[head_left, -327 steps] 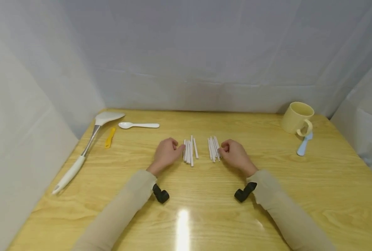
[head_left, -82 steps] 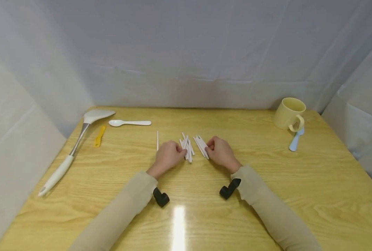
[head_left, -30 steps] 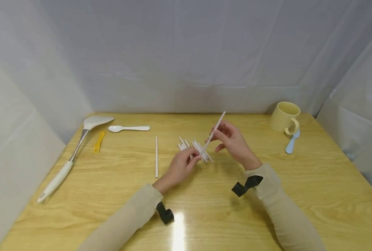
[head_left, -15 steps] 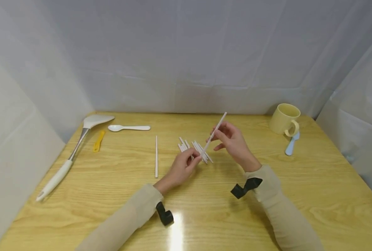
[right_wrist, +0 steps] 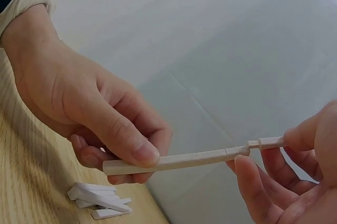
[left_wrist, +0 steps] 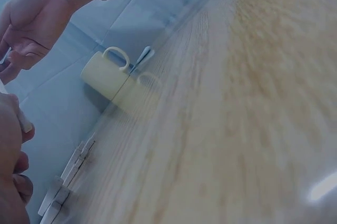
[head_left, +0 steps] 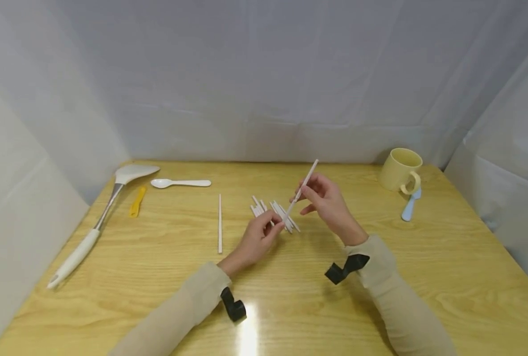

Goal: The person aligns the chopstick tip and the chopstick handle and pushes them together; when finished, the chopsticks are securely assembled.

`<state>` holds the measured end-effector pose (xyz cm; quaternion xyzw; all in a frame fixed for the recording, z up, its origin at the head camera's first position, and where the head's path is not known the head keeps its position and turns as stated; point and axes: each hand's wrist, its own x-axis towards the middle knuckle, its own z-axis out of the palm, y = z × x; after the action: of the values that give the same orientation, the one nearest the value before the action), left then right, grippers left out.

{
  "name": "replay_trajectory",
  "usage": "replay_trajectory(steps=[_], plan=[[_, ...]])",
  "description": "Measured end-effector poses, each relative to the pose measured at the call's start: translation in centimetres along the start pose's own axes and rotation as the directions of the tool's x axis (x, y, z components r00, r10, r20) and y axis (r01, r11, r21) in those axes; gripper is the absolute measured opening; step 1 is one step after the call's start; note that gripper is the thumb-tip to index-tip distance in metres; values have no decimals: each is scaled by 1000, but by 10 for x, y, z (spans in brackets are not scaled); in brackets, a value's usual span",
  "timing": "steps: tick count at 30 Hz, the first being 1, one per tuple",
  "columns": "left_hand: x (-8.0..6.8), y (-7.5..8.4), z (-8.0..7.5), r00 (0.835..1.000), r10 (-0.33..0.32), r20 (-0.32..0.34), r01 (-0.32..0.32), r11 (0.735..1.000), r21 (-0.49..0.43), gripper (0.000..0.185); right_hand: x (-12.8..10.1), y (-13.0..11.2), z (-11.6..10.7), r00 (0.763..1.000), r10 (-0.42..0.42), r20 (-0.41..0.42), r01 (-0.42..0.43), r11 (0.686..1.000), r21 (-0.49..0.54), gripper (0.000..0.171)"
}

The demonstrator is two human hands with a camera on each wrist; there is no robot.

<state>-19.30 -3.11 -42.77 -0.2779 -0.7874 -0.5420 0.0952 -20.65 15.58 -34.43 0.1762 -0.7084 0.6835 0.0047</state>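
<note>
Both hands hold one thin white stick [head_left: 301,190] tilted up above the table. My left hand [head_left: 276,226] pinches its lower end between thumb and fingers. My right hand [head_left: 306,190] pinches the upper part. In the right wrist view the stick [right_wrist: 179,159] shows a joint between two pieces, with the left hand [right_wrist: 131,161] on the longer piece and the right hand [right_wrist: 274,155] on the short end piece. A pile of short white sticks [head_left: 270,211] lies under the hands. One long white stick [head_left: 219,223] lies alone to the left.
A white ladle [head_left: 96,222], a yellow piece [head_left: 134,201] and a white spoon [head_left: 180,183] lie at the far left. A yellow mug [head_left: 399,170] and a blue spoon [head_left: 408,207] stand at the far right. White cloth walls enclose the wooden table [head_left: 290,306].
Since 2.7 s ago both hands have lifted a stick off the pile, and the long stick now lies at the left. Over the last second the hands have barely moved.
</note>
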Motion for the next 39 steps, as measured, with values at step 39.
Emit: replay_trajectory(steps=[39], plan=[[-8, -8, -3, 992, 124, 17, -125, 990, 71, 6, 3, 33, 22, 988, -127, -92, 126, 992, -16, 15]])
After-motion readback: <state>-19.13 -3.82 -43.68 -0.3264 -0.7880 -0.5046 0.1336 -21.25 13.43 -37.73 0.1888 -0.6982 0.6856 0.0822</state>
